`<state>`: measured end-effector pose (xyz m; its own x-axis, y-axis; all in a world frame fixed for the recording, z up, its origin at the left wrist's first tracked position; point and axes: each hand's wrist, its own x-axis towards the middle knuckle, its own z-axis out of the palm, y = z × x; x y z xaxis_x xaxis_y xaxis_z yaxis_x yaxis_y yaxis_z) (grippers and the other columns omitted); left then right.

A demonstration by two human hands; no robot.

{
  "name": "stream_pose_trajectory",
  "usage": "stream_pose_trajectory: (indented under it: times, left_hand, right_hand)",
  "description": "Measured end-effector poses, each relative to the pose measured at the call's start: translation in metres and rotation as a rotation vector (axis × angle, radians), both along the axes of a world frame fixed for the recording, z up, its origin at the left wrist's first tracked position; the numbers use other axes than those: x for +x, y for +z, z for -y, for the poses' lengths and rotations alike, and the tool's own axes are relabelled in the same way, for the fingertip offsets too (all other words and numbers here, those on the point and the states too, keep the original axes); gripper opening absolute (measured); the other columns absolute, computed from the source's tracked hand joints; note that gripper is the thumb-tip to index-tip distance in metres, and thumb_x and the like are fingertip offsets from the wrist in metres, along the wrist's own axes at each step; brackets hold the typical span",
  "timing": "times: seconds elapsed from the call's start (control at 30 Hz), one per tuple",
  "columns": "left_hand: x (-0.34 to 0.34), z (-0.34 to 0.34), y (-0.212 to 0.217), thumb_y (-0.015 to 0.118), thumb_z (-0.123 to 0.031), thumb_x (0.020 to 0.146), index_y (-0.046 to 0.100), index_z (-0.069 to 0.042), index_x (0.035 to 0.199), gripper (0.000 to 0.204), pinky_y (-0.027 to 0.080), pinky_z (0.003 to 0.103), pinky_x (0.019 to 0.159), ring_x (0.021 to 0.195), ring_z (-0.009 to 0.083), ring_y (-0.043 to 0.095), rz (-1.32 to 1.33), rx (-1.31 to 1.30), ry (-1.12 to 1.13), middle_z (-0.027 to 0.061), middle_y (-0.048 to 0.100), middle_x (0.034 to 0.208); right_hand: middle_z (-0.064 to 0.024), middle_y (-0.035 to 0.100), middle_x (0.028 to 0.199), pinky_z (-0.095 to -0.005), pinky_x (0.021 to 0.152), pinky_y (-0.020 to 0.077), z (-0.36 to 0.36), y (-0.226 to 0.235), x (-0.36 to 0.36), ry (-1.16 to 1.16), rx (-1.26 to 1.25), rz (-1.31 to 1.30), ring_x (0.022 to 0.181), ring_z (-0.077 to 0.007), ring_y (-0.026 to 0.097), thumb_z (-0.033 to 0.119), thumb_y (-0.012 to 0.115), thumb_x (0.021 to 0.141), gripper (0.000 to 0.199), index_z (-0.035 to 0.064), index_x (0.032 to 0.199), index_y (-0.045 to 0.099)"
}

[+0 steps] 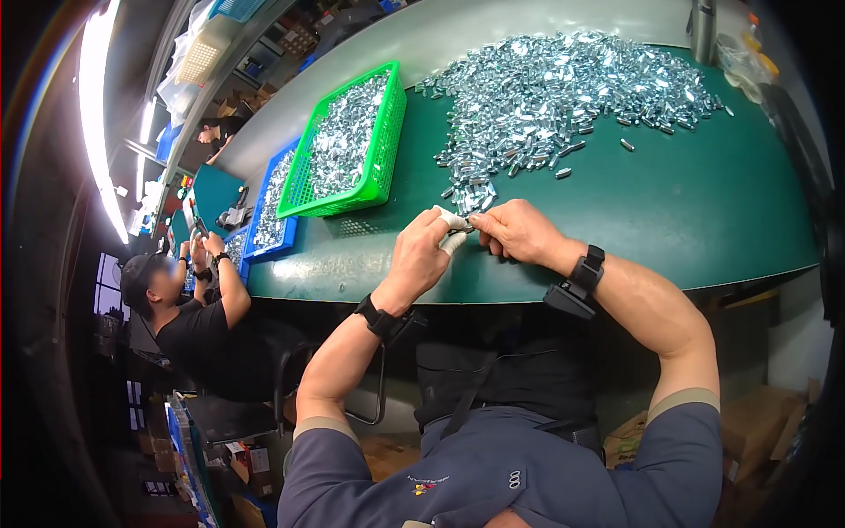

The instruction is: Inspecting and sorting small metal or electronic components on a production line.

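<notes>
Both my hands meet over the green tabletop near its front edge. My left hand [420,255], with white coverings on its thumb and a finger, is closed in a pinch on a small shiny metal part. From the other side my right hand [518,231] pinches at the same spot, thumb against curled fingers. The part between them is mostly hidden by the fingertips. Just beyond my fingers begins a large heap of small silvery metal cylinders [528,106], spreading toward the back of the table. A few loose cylinders [563,173] lie at its near edge.
A green plastic basket [384,167] full of metal pieces stands left of the heap, partly over a blue tray [264,220] holding more. Farther left, a co-worker in a black shirt [202,330] sits with raised hands. Cardboard boxes [761,422] stand below right.
</notes>
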<state>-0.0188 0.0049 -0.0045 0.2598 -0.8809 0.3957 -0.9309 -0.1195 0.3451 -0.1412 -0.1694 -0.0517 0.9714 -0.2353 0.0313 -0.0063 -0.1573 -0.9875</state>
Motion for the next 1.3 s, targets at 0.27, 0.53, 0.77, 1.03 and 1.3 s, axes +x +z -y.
stream_pose_trajectory:
  times: [0.27, 0.53, 0.77, 1.03, 1.3]
  left_hand:
    - [0.072, -0.025, 0.045, 0.077, -0.006, 0.085, 0.072, -0.010, 0.105, 0.021, 0.054, 0.042, 0.084, 0.096, 0.0316, 0.066, 0.261, -0.097, 0.207, 0.0099, 0.070, 0.102]
    - [0.080, 0.019, 0.012, 0.075, -0.010, 0.088, 0.072, -0.012, 0.114, 0.026, 0.053, 0.043, 0.089, 0.105, 0.0325, 0.064, 0.318, 0.056, 0.116, 0.0123, 0.068, 0.110]
    - [0.074, 0.032, -0.023, 0.074, -0.009, 0.090, 0.071, -0.009, 0.119, 0.029, 0.054, 0.037, 0.086, 0.096, 0.0261, 0.069, 0.164, 0.209, 0.182, 0.0095, 0.071, 0.105]
    - [0.058, 0.013, -0.023, 0.073, -0.010, 0.097, 0.067, -0.004, 0.120, 0.024, 0.057, 0.029, 0.085, 0.097, 0.0157, 0.069, -1.069, -0.087, 0.228, 0.0061, 0.071, 0.110]
    - [0.037, 0.005, -0.026, 0.070, -0.007, 0.099, 0.063, -0.003, 0.118, 0.021, 0.059, 0.026, 0.082, 0.092, 0.0168, 0.072, -1.355, -0.199, 0.183, 0.0091, 0.071, 0.106]
  right_hand:
    - [-0.0016, 0.063, 0.063, -0.0245, 0.051, 0.0438, 0.011, -0.001, 0.003, -0.254, 0.197, 0.169, 0.053, -0.0076, 0.055, 0.041, 0.054, 0.109, 0.051, 0.0011, 0.081, 0.070]
    - [-0.0014, 0.062, 0.063, -0.0249, 0.051, 0.0436, 0.011, -0.005, 0.006, -0.270, 0.217, 0.176, 0.053, -0.0077, 0.054, 0.042, 0.055, 0.109, 0.052, 0.0014, 0.080, 0.070]
    - [-0.0017, 0.063, 0.061, -0.0269, 0.050, 0.0440, 0.007, -0.002, 0.006, -0.250, 0.234, 0.153, 0.052, -0.0090, 0.055, 0.042, 0.056, 0.107, 0.051, 0.0017, 0.078, 0.070]
    - [-0.0023, 0.064, 0.062, -0.0280, 0.050, 0.0444, 0.001, -0.006, 0.004, -0.127, 0.136, 0.074, 0.052, -0.0090, 0.056, 0.037, 0.058, 0.107, 0.046, 0.0016, 0.080, 0.070]
    - [-0.0016, 0.064, 0.064, -0.0250, 0.051, 0.0444, 0.004, -0.003, 0.003, -0.206, 0.128, 0.132, 0.054, -0.0071, 0.056, 0.034, 0.057, 0.108, 0.044, 0.0009, 0.083, 0.071]
